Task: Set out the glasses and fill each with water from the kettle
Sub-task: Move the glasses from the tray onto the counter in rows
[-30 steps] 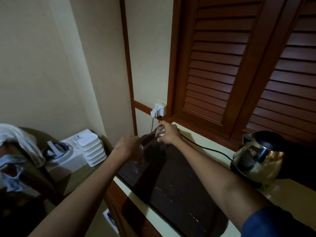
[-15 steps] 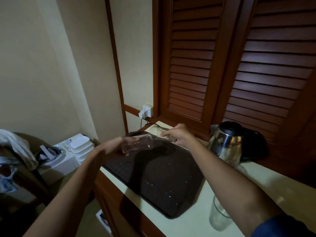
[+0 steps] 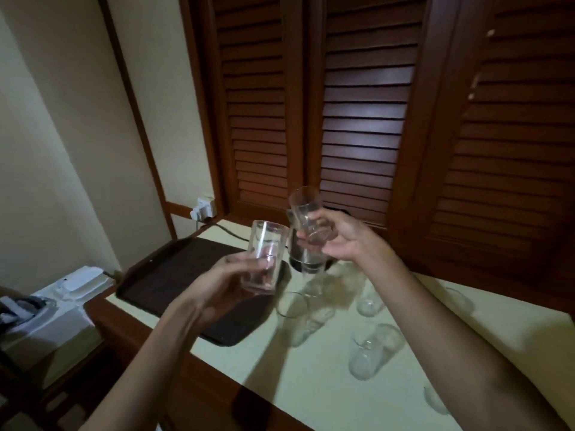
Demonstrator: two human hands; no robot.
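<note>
Clear glass (image 3: 266, 259) gripped upright in left hand (image 3: 230, 275) fingers, second glass (image 3: 308, 219) tilted, clasped by right hand (image 3: 339, 237) fingers

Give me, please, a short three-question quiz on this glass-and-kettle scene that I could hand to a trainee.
1. True or false: the left hand and the right hand each hold a clear glass.
2. What lies on the counter under the left hand: a dark tray, a towel or a plate?
3. Where is the kettle relative to the right hand's glass?

Key:
1. True.
2. A dark tray.
3. Behind and below it, largely hidden.
</note>
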